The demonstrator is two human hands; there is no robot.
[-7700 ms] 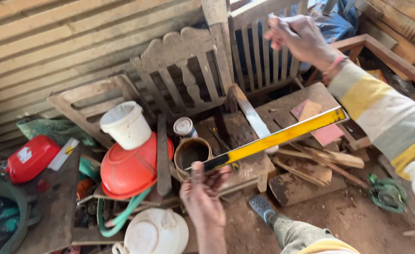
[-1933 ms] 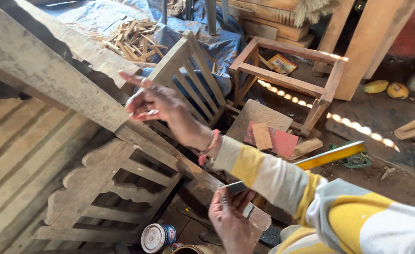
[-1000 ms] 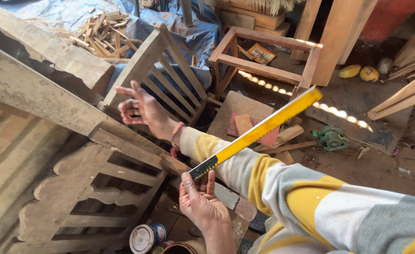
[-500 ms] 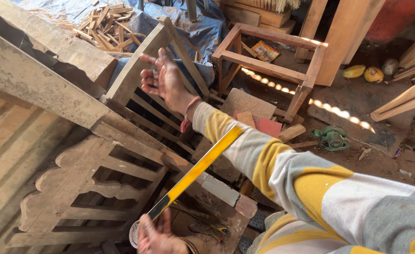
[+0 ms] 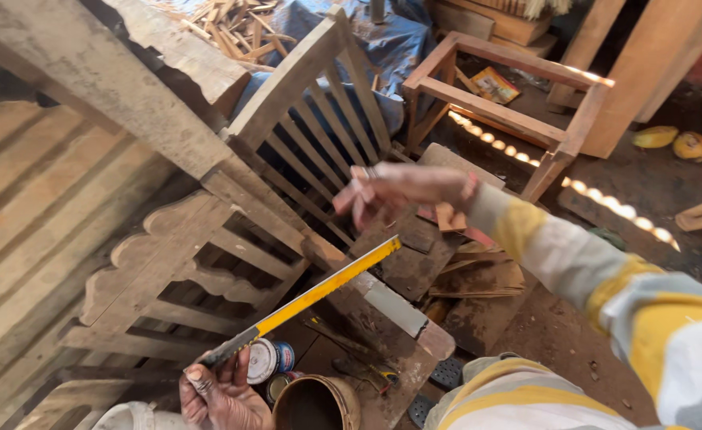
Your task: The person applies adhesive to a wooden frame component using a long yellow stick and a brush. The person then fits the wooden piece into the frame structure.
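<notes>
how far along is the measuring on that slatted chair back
Early. Done: the slatted chair back already stands assembled, propped among other frames. In hand: the left hand grips a yellow ruler by its dark end; the right hand, blurred, hovers open near the slats. Left: the ruler isn't yet laid on the slats.

Slatted chair back and plank crowd the left; dirt floor right lies open

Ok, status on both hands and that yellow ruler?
Left hand grips yellow ruler at its dark end. Right hand blurred, empty, over slatted chair back. Tins beside left hand.
</notes>
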